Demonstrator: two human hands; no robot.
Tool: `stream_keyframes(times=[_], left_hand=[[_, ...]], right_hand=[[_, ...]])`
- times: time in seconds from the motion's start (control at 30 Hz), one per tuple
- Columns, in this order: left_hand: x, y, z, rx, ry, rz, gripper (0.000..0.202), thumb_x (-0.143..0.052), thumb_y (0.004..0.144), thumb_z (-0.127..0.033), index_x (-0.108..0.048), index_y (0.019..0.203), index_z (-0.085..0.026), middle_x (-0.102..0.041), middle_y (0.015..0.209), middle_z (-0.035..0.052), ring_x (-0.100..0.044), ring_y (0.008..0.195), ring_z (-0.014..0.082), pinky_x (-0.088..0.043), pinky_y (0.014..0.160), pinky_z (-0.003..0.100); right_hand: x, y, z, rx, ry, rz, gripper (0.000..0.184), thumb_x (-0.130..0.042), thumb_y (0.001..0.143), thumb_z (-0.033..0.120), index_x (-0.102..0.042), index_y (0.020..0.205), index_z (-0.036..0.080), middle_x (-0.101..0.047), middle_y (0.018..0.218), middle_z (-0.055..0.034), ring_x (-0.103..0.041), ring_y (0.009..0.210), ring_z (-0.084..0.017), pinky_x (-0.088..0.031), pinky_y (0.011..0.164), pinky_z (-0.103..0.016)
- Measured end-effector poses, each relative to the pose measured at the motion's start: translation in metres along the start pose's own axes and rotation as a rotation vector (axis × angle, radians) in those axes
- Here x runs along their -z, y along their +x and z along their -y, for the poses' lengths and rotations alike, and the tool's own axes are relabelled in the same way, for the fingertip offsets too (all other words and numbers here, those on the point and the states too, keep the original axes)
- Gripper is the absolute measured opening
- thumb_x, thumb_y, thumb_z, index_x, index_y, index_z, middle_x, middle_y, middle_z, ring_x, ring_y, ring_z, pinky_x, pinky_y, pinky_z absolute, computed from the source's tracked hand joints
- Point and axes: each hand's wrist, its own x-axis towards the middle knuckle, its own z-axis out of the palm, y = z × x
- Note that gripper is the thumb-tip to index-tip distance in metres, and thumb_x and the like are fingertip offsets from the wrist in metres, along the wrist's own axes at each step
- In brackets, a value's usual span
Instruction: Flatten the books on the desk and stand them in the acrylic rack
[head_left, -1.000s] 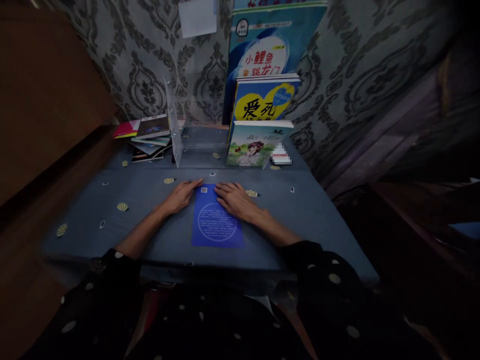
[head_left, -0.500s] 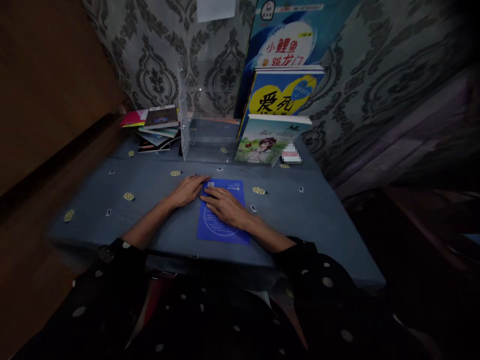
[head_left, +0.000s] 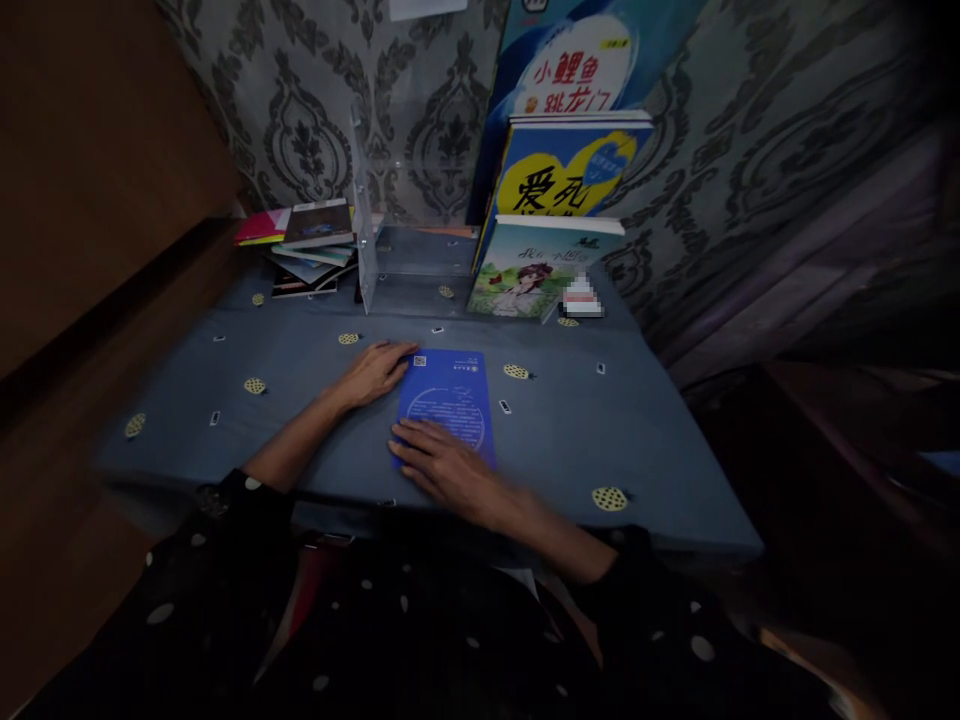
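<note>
A thin blue booklet [head_left: 450, 398] with a white circle of print lies flat on the blue-grey cloth of the table [head_left: 315, 400]. My left hand [head_left: 379, 370] rests open with its fingers flat on the cloth, touching the booklet's upper left corner. My right hand [head_left: 439, 465] lies open, palm down, across the booklet's near edge and covers its lower part.
A clear acrylic book stand [head_left: 375, 250] sits at the back of the table. Three picture books [head_left: 559, 180] lean against the patterned wall at the back right. A loose pile of small books [head_left: 304, 250] lies at the back left. A wooden panel [head_left: 90, 180] borders the left side.
My right hand has slid from the booklet's top right corner down across it to the near edge. My left hand has stayed at the top left corner.
</note>
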Motion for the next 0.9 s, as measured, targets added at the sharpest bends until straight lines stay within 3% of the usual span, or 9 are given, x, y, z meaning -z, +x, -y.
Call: stream_keyframes(times=[0.2, 0.37, 0.5, 0.7, 0.8, 0.9], left_hand=[[0.007, 0.009, -0.018, 0.062, 0.156, 0.033, 0.039, -0.047, 0.101, -0.033, -0.055, 0.134, -0.015, -0.068, 0.126, 0.0119, -0.064, 0.114, 0.0272, -0.047, 0.100, 0.041], [0.008, 0.033, -0.034, 0.094, 0.322, 0.083, 0.032, -0.053, 0.099, -0.039, -0.062, 0.118, -0.015, -0.063, 0.118, 0.0138, -0.057, 0.112, 0.0302, -0.047, 0.094, 0.040], [0.012, 0.043, -0.033, 0.143, 0.307, 0.115, 0.031, -0.056, 0.098, -0.040, -0.059, 0.118, -0.017, -0.062, 0.117, 0.0118, -0.057, 0.110, 0.0285, -0.046, 0.092, 0.038], [0.021, 0.032, -0.037, 0.203, 0.354, 0.142, 0.025, -0.054, 0.099, -0.035, -0.061, 0.114, -0.015, -0.064, 0.112, 0.0132, -0.061, 0.103, 0.0288, -0.048, 0.086, 0.038], [0.010, 0.020, -0.050, 0.139, 0.420, 0.087, 0.024, -0.049, 0.100, -0.027, -0.062, 0.116, -0.014, -0.064, 0.112, 0.0154, -0.060, 0.107, 0.0312, -0.048, 0.090, 0.043], [-0.009, 0.006, -0.062, 0.001, 0.341, 0.031, 0.031, -0.044, 0.102, -0.027, -0.060, 0.126, -0.015, -0.063, 0.123, 0.0158, -0.058, 0.115, 0.0305, -0.047, 0.098, 0.046]], right_hand=[[-0.007, -0.018, 0.030, -0.010, -0.002, -0.011, 0.042, -0.043, 0.105, 0.026, -0.055, 0.143, 0.015, -0.055, 0.149, -0.0115, -0.042, 0.145, -0.023, -0.038, 0.121, -0.045], [-0.007, -0.024, 0.034, -0.010, -0.086, -0.044, 0.037, -0.042, 0.105, 0.022, -0.059, 0.137, 0.015, -0.059, 0.145, -0.0119, -0.047, 0.142, -0.024, -0.042, 0.118, -0.046], [-0.002, -0.031, 0.031, -0.019, -0.093, -0.062, 0.036, -0.044, 0.104, 0.021, -0.060, 0.135, 0.014, -0.060, 0.143, -0.0122, -0.050, 0.139, -0.023, -0.042, 0.118, -0.046], [0.006, -0.053, 0.018, -0.016, -0.037, -0.099, 0.037, -0.047, 0.102, 0.019, -0.058, 0.137, 0.014, -0.061, 0.143, -0.0112, -0.050, 0.140, -0.021, -0.040, 0.120, -0.045], [0.007, -0.059, 0.018, -0.018, -0.044, -0.070, 0.044, -0.049, 0.102, 0.022, -0.051, 0.144, 0.012, -0.055, 0.149, -0.0134, -0.043, 0.144, -0.022, -0.038, 0.121, -0.045], [0.006, -0.060, 0.022, -0.058, -0.085, -0.035, 0.050, -0.053, 0.101, 0.028, -0.047, 0.147, 0.008, -0.047, 0.154, -0.0172, -0.038, 0.147, -0.025, -0.036, 0.122, -0.047]])
